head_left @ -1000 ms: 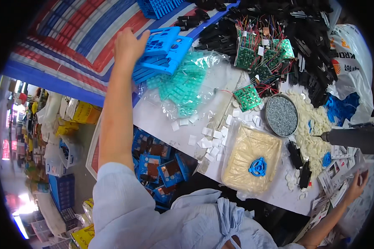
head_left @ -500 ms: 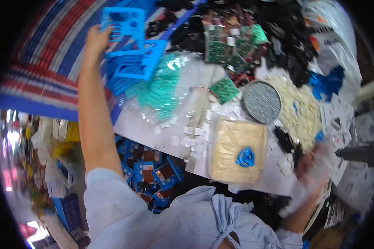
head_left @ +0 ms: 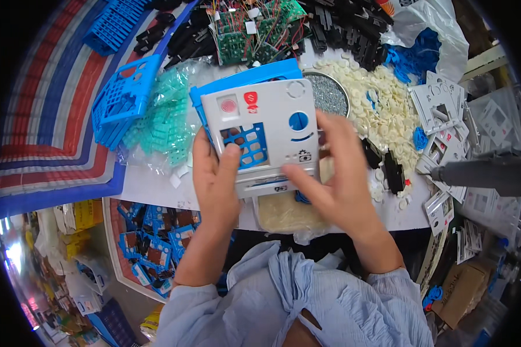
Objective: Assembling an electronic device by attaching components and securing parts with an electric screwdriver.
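Above the table's near middle, I hold a white plastic panel (head_left: 272, 115) with round and square cutouts and red markings. It lies over a blue plastic casing (head_left: 249, 75), which shows behind its upper edge and through the cutouts. My left hand (head_left: 217, 179) grips the left side of both parts, thumb on the panel's face. Closed on the panel's right side is my right hand (head_left: 344, 179), its thumb across the lower face. Whether the two parts are fastened together I cannot tell. Under them, a clear-wrapped tan block (head_left: 289, 214) is partly hidden.
Blue casings (head_left: 124, 101) are stacked at the left, beside bagged teal parts (head_left: 165, 115). A round tin of small metal pieces (head_left: 330, 95) adjoins cream pieces (head_left: 388, 110). Green circuit boards (head_left: 260, 29) lie far back, white panels (head_left: 443, 104) right, near a grey tool (head_left: 480, 174).
My left hand has come back from the far-left blue casings with one. My right hand has moved in from the right edge with the white panel, and both parts now meet before me.
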The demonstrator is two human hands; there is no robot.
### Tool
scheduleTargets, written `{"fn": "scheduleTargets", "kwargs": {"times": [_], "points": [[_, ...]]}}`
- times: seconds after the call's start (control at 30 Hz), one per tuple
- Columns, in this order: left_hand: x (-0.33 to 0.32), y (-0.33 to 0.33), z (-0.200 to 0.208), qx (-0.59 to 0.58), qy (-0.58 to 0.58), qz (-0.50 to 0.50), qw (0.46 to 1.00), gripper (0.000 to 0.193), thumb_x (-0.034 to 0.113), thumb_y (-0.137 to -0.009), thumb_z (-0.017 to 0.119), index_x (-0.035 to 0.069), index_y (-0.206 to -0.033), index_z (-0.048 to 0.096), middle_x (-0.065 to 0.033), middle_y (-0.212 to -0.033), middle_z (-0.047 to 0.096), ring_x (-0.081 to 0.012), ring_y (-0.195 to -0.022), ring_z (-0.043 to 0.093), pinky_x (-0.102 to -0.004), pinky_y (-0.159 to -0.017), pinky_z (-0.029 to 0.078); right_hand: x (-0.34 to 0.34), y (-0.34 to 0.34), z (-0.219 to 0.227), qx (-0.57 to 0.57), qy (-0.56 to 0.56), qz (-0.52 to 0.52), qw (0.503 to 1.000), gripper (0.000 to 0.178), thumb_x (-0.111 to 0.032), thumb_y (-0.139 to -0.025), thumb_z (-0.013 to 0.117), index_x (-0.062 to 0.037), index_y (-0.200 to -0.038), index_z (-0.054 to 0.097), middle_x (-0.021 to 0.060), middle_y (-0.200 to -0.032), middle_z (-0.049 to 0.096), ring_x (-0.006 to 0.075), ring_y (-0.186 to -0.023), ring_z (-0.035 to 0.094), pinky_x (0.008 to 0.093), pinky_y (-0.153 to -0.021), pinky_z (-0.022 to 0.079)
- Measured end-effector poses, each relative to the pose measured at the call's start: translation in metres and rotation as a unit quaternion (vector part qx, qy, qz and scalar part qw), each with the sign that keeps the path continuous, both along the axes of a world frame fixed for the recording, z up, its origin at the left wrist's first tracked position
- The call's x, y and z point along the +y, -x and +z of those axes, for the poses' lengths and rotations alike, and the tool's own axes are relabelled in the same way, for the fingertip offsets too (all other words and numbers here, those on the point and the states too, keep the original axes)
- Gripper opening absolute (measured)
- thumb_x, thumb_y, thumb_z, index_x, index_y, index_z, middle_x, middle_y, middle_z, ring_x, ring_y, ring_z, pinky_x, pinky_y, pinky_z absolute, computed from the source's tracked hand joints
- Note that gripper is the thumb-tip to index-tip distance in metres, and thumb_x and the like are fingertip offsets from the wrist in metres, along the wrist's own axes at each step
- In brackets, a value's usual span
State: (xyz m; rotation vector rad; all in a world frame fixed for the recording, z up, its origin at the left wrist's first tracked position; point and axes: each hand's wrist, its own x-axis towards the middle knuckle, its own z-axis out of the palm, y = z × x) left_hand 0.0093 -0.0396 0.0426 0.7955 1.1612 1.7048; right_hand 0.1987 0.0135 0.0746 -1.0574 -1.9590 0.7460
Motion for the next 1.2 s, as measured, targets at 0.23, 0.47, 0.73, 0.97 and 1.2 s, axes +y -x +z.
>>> {"fn": "scheduleTargets", "kwargs": {"times": [0.23, 0.47, 0.73, 0.97, 1.2], "points": [[-0.006, 0.004, 0.009, -0.068, 0.049, -0.06, 0.995, 0.051, 0.012, -0.106, 0.049, -0.002, -0.153, 0.034, -0.017, -0.133, 0.06, -0.0211, -0.115, 0.065, -0.0369, -0.098, 0.055, 0.005, -0.028, -0.04, 0.41, 0.465, 0.164, 0.767, 0.071, -0.016, -0.098, 0.067, 0.0015, -0.157, 0.032, 0.016, -0.139, 0.059, 0.0224, -0.125, 0.06, 0.0354, -0.103, 0.05], [-0.009, 0.002, 0.011, -0.023, 0.069, -0.073, 0.995, 0.056, 0.01, -0.106, 0.045, -0.004, -0.157, 0.028, -0.0176, -0.136, 0.059, -0.0204, -0.116, 0.065, -0.0347, -0.099, 0.054, -0.003, -0.013, -0.052, 0.425, 0.481, 0.174, 0.747, 0.063, -0.012, -0.1, 0.062, 0.0023, -0.154, 0.034, 0.0159, -0.144, 0.056, 0.0228, -0.131, 0.057, 0.0371, -0.109, 0.048], [-0.008, 0.006, 0.009, 0.043, 0.058, -0.081, 0.994, 0.058, 0.005, -0.103, 0.045, -0.005, -0.158, 0.026, -0.019, -0.139, 0.058, -0.0203, -0.12, 0.064, -0.0338, -0.1, 0.053, -0.014, -0.009, -0.049, 0.387, 0.442, 0.163, 0.792, 0.062, -0.01, -0.102, 0.06, 0.002, -0.154, 0.03, 0.0149, -0.145, 0.053, 0.0209, -0.131, 0.055, 0.0365, -0.11, 0.046], [-0.016, 0.015, -0.005, 0.001, 0.087, -0.091, 0.992, 0.058, -0.002, -0.099, 0.041, -0.006, -0.156, 0.029, -0.0187, -0.139, 0.058, -0.0206, -0.121, 0.063, -0.0343, -0.102, 0.052, -0.031, -0.002, -0.026, 0.347, 0.395, 0.173, 0.833, 0.065, -0.006, -0.1, 0.061, 0.0013, -0.154, 0.025, 0.0128, -0.142, 0.051, 0.0167, -0.129, 0.052, 0.0336, -0.109, 0.043], [-0.025, 0.012, -0.01, 0.053, 0.094, -0.052, 0.993, 0.052, 0.0, -0.097, 0.044, -0.003, -0.149, 0.042, -0.0149, -0.133, 0.062, -0.019, -0.115, 0.065, -0.0339, -0.099, 0.052, -0.036, 0.0, -0.027, 0.321, 0.357, 0.187, 0.857, 0.066, -0.007, -0.099, 0.059, 0.0023, -0.154, 0.024, 0.0124, -0.138, 0.049, 0.0162, -0.127, 0.047, 0.0344, -0.108, 0.041]]}}
